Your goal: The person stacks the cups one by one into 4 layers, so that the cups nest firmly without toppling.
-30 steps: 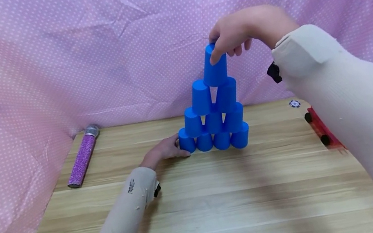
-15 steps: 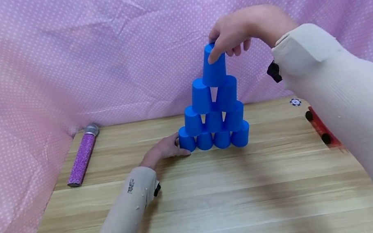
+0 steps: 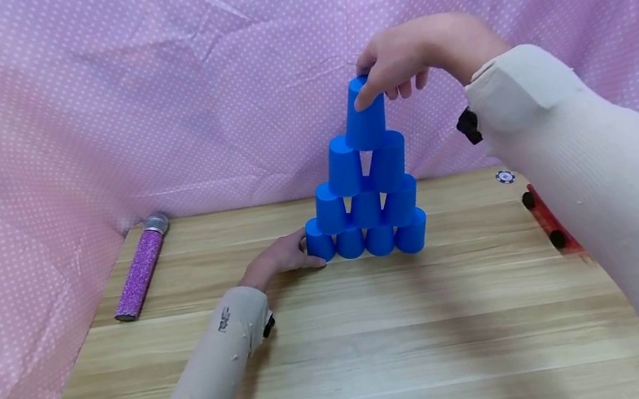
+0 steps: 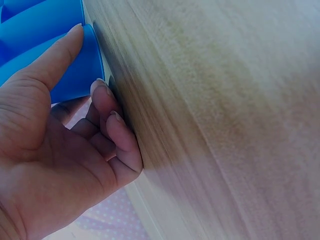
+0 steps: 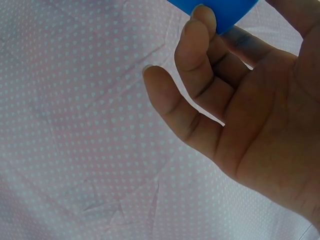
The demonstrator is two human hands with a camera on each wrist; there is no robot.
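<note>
Blue cups, upside down, form a tall pyramid on the table. My right hand pinches the top cup from above, thumb on its near side. That cup sits over the two cups of the row below. In the right wrist view its blue edge shows at the fingertips, with the little finger held apart. Down at the base, my left hand holds the leftmost bottom cup. The left wrist view has the thumb along this cup's wall, the other fingers curled near the tabletop.
A purple glittery microphone lies at the table's left. To the right are a poker chip and a red object with black wheels, partly behind my right sleeve. Pink dotted cloth hangs behind the wooden table.
The right hand and the top cup have shifted very slightly left over the row below. The left hand stays at the bottom cup.
</note>
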